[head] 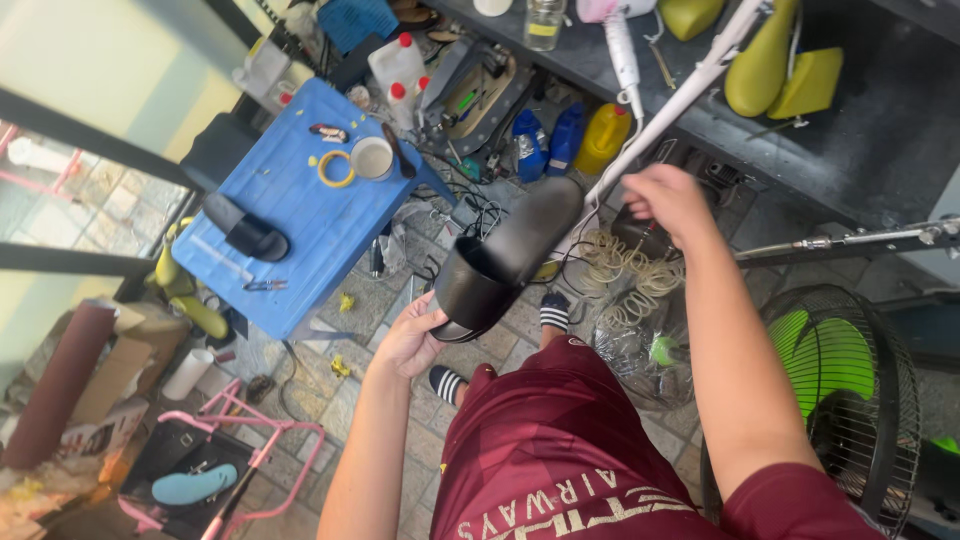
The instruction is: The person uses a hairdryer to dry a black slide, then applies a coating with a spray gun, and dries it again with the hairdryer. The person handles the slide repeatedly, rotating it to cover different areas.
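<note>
- My left hand (410,340) is clamped on the heel end of a black slide sandal (505,262), holding it up over the tiled floor (335,385) in front of my knees.
- My right hand (668,200) is raised apart from it, fingers curled near a white rod (672,108); I cannot tell whether they grip anything.
- A second black sandal (245,230) lies on the blue table (300,200) to my left, near a cup (372,157) and a yellow tape ring (335,168).
- A green-bladed fan (835,385) stands at my right.
</note>
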